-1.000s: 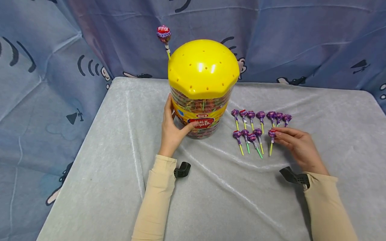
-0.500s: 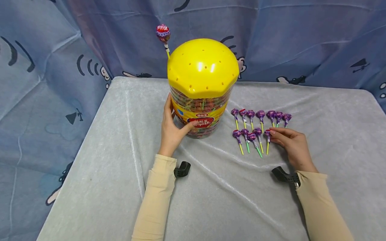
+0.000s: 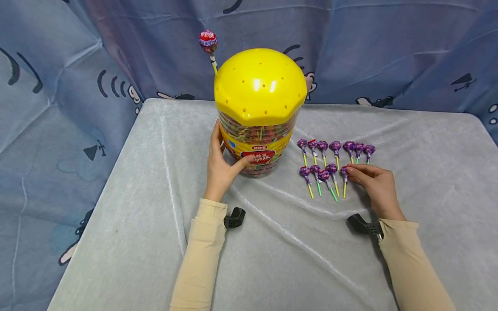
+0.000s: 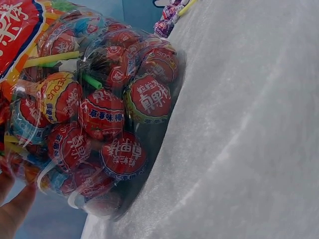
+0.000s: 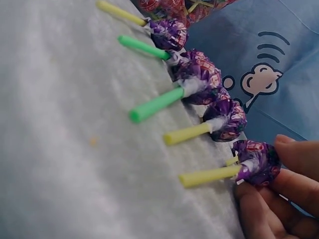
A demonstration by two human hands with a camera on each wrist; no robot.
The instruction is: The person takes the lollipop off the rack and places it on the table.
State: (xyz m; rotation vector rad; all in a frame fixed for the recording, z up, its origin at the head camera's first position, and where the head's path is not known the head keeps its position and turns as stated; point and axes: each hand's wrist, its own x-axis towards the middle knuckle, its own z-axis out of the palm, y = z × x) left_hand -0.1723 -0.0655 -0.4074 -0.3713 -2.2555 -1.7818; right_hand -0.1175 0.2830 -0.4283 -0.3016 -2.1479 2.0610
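Observation:
A large clear jar of lollipops (image 3: 237,125) with a domed yellow lid (image 3: 260,93) stands on the cloth. My left hand (image 3: 221,172) holds its left side, thumb across the printed label and fingers around the side. One lollipop (image 3: 208,42) sticks up from the lid's left edge. To the jar's right, purple-wrapped lollipops lie in two rows, a back row (image 3: 322,147) and a front row (image 3: 324,176). At the front row's right end my right hand (image 3: 378,188) pinches the wrapped head of a lollipop (image 5: 259,162), whose yellow stick points toward me.
A grey velvety cloth (image 3: 295,268) covers the table. Behind and to the left hangs a blue patterned curtain (image 3: 373,47). Black wrist cameras are strapped to both sleeves, the left camera (image 3: 235,217) and the right camera (image 3: 365,225).
My right hand has moved a little left with the pinched lollipop, bringing it closer to the others in the front row. My left hand stays on the jar.

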